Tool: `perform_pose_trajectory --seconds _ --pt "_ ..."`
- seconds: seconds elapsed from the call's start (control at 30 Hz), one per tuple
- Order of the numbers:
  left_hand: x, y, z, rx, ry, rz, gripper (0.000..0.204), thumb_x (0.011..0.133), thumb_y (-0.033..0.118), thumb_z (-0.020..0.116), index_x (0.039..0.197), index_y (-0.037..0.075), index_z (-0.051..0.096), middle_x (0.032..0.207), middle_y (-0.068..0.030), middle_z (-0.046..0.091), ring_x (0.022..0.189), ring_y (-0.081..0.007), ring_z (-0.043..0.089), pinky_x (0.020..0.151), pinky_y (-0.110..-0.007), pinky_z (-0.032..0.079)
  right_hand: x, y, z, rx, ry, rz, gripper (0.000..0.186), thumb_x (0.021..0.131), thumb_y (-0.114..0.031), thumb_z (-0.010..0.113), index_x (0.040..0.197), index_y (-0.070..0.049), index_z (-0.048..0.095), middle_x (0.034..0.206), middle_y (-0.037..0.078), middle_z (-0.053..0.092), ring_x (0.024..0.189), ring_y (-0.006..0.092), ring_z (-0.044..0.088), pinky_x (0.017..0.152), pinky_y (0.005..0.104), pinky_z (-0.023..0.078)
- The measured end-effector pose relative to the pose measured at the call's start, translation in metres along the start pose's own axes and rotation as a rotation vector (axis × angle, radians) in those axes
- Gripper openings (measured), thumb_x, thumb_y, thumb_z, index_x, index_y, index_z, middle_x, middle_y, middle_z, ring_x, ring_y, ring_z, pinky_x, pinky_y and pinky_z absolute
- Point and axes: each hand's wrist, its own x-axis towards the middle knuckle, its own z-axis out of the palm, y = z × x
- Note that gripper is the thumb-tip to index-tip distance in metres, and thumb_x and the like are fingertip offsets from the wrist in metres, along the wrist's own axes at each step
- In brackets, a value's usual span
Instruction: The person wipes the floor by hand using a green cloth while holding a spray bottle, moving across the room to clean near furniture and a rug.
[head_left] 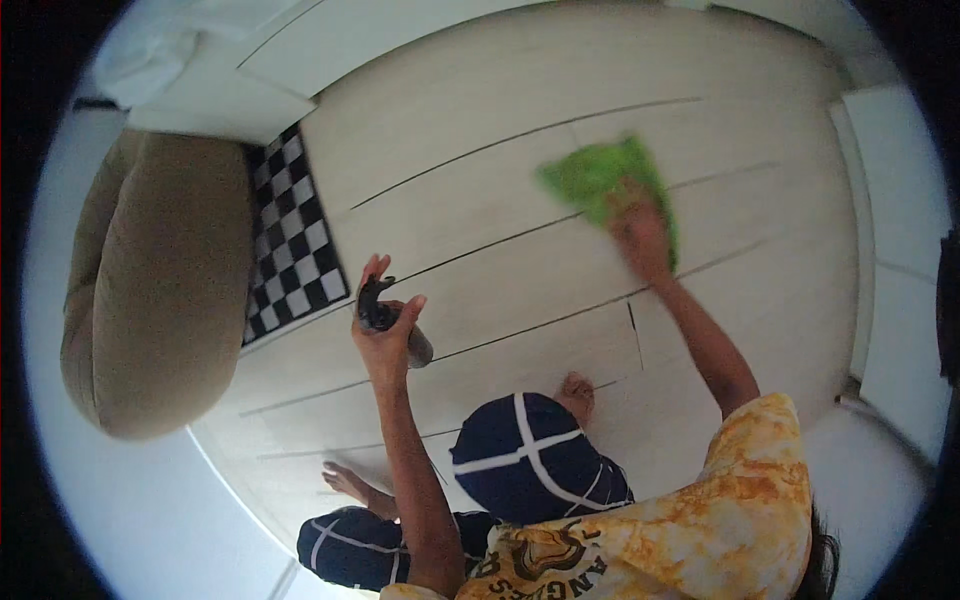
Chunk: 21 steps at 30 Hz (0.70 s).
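Note:
My left hand [380,335] is wrapped round a spray bottle [418,345] with a black trigger head, held in front of me above the light plank floor [480,200]. My right hand [638,225] is pressed on a bright green cloth [580,175], spread on the floor ahead and to the right; motion smears both the hand and the cloth. I am crouched, with my bare feet and my dark, white-striped knees in view below.
A bulging beige cushioned seat [175,280] stands at the left beside a black-and-white checked mat [287,240]. White panels [285,40] edge the floor at the top, with white cloth [140,55] at the upper left. More white panels [900,330] line the right side.

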Motion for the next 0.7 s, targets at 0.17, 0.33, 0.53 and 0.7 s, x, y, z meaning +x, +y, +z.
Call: perform_pose_trajectory --seconds 0.17,0.33,0.53,0.7 --pt "0.011 -0.012 0.039 0.027 -0.366 -0.088 0.068 0.064 0.010 0.079 0.126 0.011 0.051 0.124 -0.0043 0.056 0.064 -0.0068 0.053 0.061 -0.024 0.048 -0.100 0.090 -0.018 -0.299 0.326 0.618 0.042 0.095 -0.033 0.042 0.135 -0.024 0.042 0.145 0.007 0.030 0.130 0.0354 0.029 0.103 0.0595 0.020" --pt "0.018 -0.033 0.004 0.060 -0.706 0.114 0.068 0.064 0.008 0.079 0.126 0.015 0.052 0.124 -0.0038 0.056 0.088 -0.0132 0.058 0.077 -0.031 0.048 -0.287 -0.073 0.015 -0.203 0.334 0.776 0.042 0.095 -0.032 0.040 0.136 -0.022 0.041 0.147 0.008 0.027 0.129 0.0406 0.028 0.106 0.0512 0.022" --pt "-0.046 -0.053 0.006 0.268 -1.096 0.265 0.071 0.060 0.014 0.081 0.125 0.022 0.053 0.113 -0.0008 0.063 0.104 -0.0179 0.059 0.089 -0.036 0.047 -0.515 -0.267 0.077 -0.391 0.153 1.071 0.048 0.094 -0.033 0.040 0.140 -0.019 0.035 0.149 0.011 0.021 0.129 0.0427 0.027 0.105 0.0548 0.021" --pt "-0.109 -0.068 0.013 0.452 -1.123 0.585 0.076 0.059 0.019 0.082 0.128 0.026 0.051 0.111 0.0015 0.064 0.092 -0.0166 0.064 0.079 -0.033 0.049 -0.588 -0.350 0.089 -0.489 -0.232 1.094 0.056 0.092 -0.039 0.041 0.143 -0.020 0.027 0.150 0.011 0.016 0.130 0.0431 0.025 0.104 0.0585 0.020"
